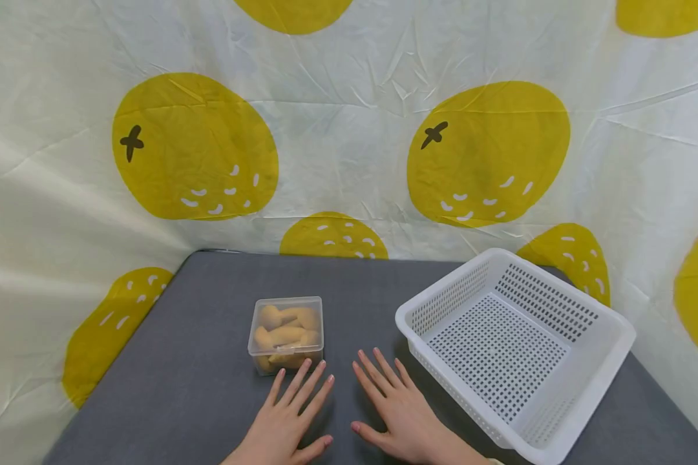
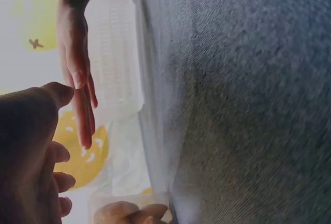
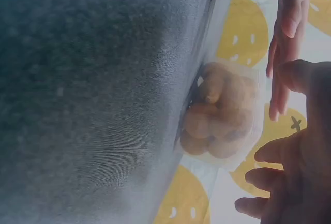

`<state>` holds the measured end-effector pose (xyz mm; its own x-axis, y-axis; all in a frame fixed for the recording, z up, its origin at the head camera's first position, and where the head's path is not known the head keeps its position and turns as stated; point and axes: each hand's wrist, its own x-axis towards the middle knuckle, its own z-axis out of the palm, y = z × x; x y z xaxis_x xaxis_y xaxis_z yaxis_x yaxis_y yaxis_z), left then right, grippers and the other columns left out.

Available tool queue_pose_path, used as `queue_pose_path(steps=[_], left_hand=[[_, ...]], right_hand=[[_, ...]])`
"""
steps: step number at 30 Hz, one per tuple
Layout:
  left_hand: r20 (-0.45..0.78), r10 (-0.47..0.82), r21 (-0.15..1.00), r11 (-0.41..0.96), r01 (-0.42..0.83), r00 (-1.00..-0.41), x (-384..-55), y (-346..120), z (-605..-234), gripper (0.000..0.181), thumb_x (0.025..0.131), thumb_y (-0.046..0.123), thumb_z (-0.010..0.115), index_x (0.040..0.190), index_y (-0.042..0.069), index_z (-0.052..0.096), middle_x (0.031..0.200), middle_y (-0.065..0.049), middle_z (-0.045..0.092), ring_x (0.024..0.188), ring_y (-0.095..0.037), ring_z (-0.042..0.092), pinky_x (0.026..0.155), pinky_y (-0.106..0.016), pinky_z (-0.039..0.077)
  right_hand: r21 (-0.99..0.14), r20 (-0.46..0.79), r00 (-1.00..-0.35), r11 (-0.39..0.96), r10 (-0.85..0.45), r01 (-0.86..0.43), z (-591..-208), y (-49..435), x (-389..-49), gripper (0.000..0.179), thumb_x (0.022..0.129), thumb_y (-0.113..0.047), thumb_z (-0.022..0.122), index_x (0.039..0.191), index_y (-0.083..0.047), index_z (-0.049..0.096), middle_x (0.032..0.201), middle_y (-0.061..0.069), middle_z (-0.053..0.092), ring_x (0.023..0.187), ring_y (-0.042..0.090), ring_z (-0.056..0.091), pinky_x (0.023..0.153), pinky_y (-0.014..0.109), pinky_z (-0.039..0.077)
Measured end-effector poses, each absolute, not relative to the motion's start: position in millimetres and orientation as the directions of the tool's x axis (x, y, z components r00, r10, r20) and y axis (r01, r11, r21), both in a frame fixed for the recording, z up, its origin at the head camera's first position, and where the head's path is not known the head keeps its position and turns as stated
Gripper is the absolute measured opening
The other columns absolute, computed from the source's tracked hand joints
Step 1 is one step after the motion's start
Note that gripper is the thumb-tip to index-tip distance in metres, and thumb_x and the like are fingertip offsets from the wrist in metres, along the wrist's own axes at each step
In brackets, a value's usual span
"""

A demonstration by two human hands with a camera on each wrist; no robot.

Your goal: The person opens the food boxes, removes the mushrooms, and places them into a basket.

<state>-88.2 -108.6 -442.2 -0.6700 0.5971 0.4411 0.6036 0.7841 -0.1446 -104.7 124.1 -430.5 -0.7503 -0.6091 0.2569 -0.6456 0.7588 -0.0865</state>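
grey table (image 1: 198, 361) in the head view: left hand (image 1: 287, 420) and right hand (image 1: 398, 413) lie flat, fingers spread, holding nothing. clear box (image 1: 286, 334) of tan pieces sits just beyond the left fingertips, white basket (image 1: 514, 349) beside the right hand with its corner over the near edge; open room at left

left wrist view: right hand (image 2: 77, 58) flat, basket (image 2: 116, 53) behind

right wrist view: clear box (image 3: 222, 115) ahead, within reach of both hands

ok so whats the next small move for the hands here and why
Probably the left hand slides forward to take the clear lidded box of tan pieces: its fingertips lie right at the box's near edge, both hands rest flat and hold nothing, and the white basket sits open beside the right hand.
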Motion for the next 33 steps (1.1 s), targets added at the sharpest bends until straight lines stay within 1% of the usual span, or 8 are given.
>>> queue_pose_path(steps=[5, 9, 16, 22, 24, 28, 31, 33], left_hand=[[0.478, 0.576, -0.106, 0.787, 0.608, -0.662, -90, -111, -434, 0.079, 0.074, 0.056, 0.060, 0.137, 0.014, 0.036, 0.144, -0.008, 0.032, 0.134, -0.025, 0.024, 0.110, -0.037, -0.015], [0.495, 0.559, -0.075, 0.790, 0.609, -0.664, -93, -113, -429, 0.081, 0.074, 0.050, 0.063, 0.140, 0.014, 0.031, 0.144, -0.009, 0.032, 0.133, -0.027, 0.028, 0.111, -0.036, -0.014], [0.519, 0.513, -0.048, 0.816, 0.576, -0.683, -99, -123, -426, 0.078, 0.074, 0.045, 0.066, 0.139, 0.016, 0.034, 0.144, -0.007, 0.033, 0.131, -0.027, 0.033, 0.112, -0.035, -0.004], [0.611, 0.496, -0.046, 0.800, 0.598, -0.617, -113, -139, -426, 0.060, 0.083, 0.041, 0.057, 0.134, 0.012, 0.043, 0.138, -0.009, 0.041, 0.127, -0.028, 0.038, 0.105, -0.044, 0.021], [0.635, 0.493, -0.040, 0.789, 0.613, -0.594, -119, -144, -426, 0.056, 0.085, 0.040, 0.055, 0.131, 0.010, 0.046, 0.136, -0.011, 0.044, 0.125, -0.029, 0.040, 0.103, -0.045, 0.024], [0.634, 0.503, -0.042, 0.780, 0.624, -0.587, -129, -155, -426, 0.052, 0.090, 0.042, 0.046, 0.131, 0.010, 0.047, 0.135, -0.013, 0.045, 0.125, -0.031, 0.040, 0.110, -0.041, 0.018], [0.639, 0.510, -0.050, 0.775, 0.630, -0.576, -136, -162, -427, 0.053, 0.094, 0.046, 0.033, 0.129, 0.009, 0.048, 0.134, -0.013, 0.046, 0.123, -0.032, 0.042, 0.114, -0.037, 0.008], [0.657, 0.508, -0.059, 0.771, 0.635, -0.557, -141, -166, -428, 0.057, 0.094, 0.047, 0.025, 0.127, 0.007, 0.050, 0.131, -0.014, 0.048, 0.121, -0.033, 0.044, 0.113, -0.038, 0.008]], right_hand=[[-0.093, 0.268, -0.750, 0.759, -0.605, -0.645, -427, 119, -109, 0.078, 0.083, -0.054, 0.050, 0.144, -0.015, 0.019, 0.150, 0.002, 0.014, 0.137, 0.030, 0.018, 0.100, 0.057, 0.027], [-0.082, 0.294, -0.740, 0.756, -0.605, -0.650, -424, 115, -114, 0.077, 0.083, -0.051, 0.052, 0.143, -0.014, 0.022, 0.150, 0.002, 0.017, 0.138, 0.027, 0.016, 0.101, 0.056, 0.028], [-0.080, 0.357, -0.712, 0.740, -0.604, -0.668, -421, 103, -125, 0.074, 0.083, -0.047, 0.055, 0.143, -0.014, 0.024, 0.149, 0.002, 0.021, 0.137, 0.024, 0.020, 0.101, 0.053, 0.031], [-0.064, 0.410, -0.680, 0.725, -0.608, -0.686, -416, 91, -137, 0.071, 0.083, -0.044, 0.056, 0.141, -0.014, 0.027, 0.147, 0.002, 0.026, 0.136, 0.022, 0.023, 0.102, 0.049, 0.032], [-0.057, 0.419, -0.670, 0.719, -0.612, -0.692, -414, 86, -140, 0.070, 0.083, -0.043, 0.057, 0.140, -0.013, 0.031, 0.147, 0.003, 0.028, 0.136, 0.023, 0.024, 0.102, 0.049, 0.032], [-0.052, 0.419, -0.659, 0.708, -0.625, -0.704, -410, 76, -145, 0.065, 0.083, -0.042, 0.056, 0.137, -0.010, 0.036, 0.145, 0.006, 0.031, 0.135, 0.024, 0.027, 0.101, 0.048, 0.033], [-0.045, 0.414, -0.649, 0.698, -0.638, -0.715, -407, 68, -150, 0.062, 0.084, -0.041, 0.056, 0.135, -0.010, 0.039, 0.144, 0.008, 0.033, 0.134, 0.025, 0.029, 0.101, 0.047, 0.034], [-0.039, 0.420, -0.635, 0.686, -0.648, -0.726, -406, 63, -153, 0.059, 0.085, -0.039, 0.056, 0.134, -0.010, 0.041, 0.143, 0.009, 0.035, 0.133, 0.026, 0.031, 0.100, 0.046, 0.035]])
